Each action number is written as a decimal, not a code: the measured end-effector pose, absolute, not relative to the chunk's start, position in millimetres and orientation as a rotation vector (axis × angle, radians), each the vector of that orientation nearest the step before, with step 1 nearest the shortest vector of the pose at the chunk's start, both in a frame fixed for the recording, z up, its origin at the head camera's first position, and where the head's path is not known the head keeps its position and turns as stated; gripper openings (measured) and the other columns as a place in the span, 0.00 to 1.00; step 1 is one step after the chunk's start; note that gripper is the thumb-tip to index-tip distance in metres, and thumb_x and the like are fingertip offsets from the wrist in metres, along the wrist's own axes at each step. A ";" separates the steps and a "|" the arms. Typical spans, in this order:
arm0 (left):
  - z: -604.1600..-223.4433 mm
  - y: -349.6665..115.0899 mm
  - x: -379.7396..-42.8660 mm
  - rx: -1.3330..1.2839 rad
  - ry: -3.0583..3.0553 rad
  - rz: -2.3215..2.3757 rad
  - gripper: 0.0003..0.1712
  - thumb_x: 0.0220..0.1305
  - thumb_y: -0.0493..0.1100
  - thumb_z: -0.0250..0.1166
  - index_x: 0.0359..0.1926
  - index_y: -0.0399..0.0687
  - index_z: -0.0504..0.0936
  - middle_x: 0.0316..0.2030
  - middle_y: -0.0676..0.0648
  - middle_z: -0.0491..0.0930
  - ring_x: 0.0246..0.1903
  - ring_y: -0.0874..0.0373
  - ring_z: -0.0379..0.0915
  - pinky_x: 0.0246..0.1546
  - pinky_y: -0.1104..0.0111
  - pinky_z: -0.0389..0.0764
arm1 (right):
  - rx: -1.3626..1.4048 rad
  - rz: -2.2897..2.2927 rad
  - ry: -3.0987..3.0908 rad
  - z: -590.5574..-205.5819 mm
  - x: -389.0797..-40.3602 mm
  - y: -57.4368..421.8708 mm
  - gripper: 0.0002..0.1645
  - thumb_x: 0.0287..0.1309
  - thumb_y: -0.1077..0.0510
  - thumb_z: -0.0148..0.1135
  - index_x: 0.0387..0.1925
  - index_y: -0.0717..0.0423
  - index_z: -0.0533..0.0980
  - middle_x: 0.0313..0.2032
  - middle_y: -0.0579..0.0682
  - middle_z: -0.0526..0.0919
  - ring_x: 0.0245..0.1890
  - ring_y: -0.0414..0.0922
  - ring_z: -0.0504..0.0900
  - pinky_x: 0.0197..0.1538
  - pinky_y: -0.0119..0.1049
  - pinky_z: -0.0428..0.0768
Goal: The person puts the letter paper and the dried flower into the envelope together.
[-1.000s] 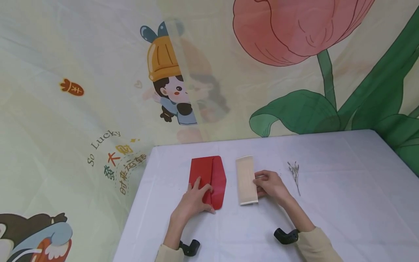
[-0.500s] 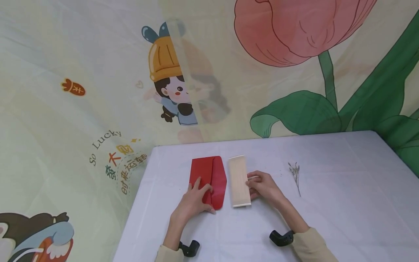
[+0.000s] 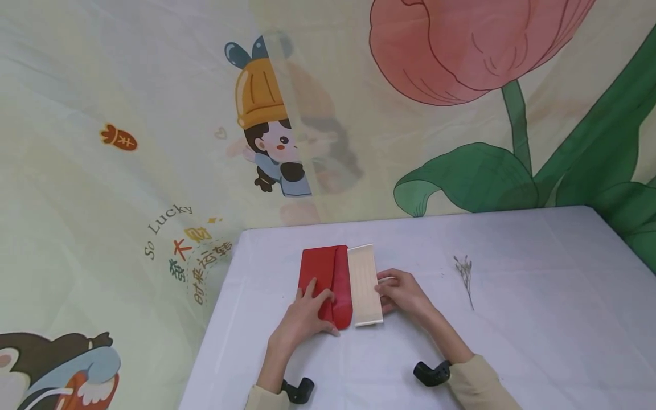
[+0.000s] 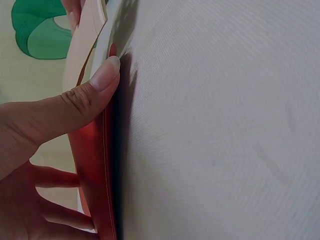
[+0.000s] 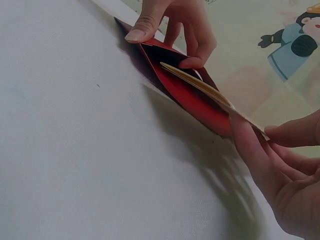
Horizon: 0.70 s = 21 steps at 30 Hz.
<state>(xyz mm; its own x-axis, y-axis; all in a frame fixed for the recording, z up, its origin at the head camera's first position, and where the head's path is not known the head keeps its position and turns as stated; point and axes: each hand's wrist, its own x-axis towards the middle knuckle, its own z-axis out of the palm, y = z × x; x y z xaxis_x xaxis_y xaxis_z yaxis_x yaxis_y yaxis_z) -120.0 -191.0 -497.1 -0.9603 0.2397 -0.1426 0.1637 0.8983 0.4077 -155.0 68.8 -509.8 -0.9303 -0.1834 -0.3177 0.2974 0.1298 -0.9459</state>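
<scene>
A red envelope (image 3: 316, 263) lies on the table with its flap spread toward the right. Over its lower part rests my left hand (image 3: 303, 316), thumb at the near edge and a finger bent at the mouth. In the right wrist view the envelope's mouth (image 5: 200, 110) gapes. My right hand (image 3: 405, 293) pinches a folded cream paper (image 3: 365, 285) by its right edge, thumb above and fingers beneath. The paper overlaps the flap, and its left edge (image 5: 172, 69) points into the gaping mouth in the right wrist view.
A small dried flower sprig (image 3: 464, 276) lies right of the right hand on the white-covered table (image 3: 553, 319). Black wrist cameras (image 3: 431, 373) sit on both wrists. A printed cloth backdrop (image 3: 328, 114) hangs behind the table's far edge.
My right hand has carried the folded cream paper leftward, from beside the envelope to over its flap. The left hand has stayed on the envelope.
</scene>
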 end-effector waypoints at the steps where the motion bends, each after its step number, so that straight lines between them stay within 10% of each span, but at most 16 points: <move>1: -496.9 -191.1 -119.9 0.306 2.874 0.591 0.41 0.42 0.52 0.86 0.58 0.60 0.78 0.75 0.33 0.60 0.70 0.23 0.57 0.50 0.39 0.83 | 0.106 -1.858 2.052 -509.7 -155.2 67.0 0.20 0.68 0.65 0.59 0.60 0.66 0.73 0.41 0.59 0.88 0.31 0.50 0.89 0.34 0.46 0.89; 21: -495.2 -193.2 -119.6 0.290 2.854 0.567 0.41 0.43 0.53 0.85 0.59 0.62 0.77 0.77 0.35 0.58 0.73 0.24 0.53 0.54 0.37 0.80 | 0.056 -1.889 1.993 -515.5 -164.7 39.8 0.19 0.68 0.66 0.59 0.58 0.68 0.73 0.39 0.60 0.89 0.29 0.49 0.89 0.34 0.47 0.89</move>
<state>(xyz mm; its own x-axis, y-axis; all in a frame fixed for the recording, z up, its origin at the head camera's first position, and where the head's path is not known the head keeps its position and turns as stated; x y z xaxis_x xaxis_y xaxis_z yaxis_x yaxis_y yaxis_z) -119.6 -193.2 -495.2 -0.9569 0.2332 -0.1730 0.1494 0.9063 0.3954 -164.7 39.8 -515.5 -0.9220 -0.2366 -0.3064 0.2933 0.0897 -0.9518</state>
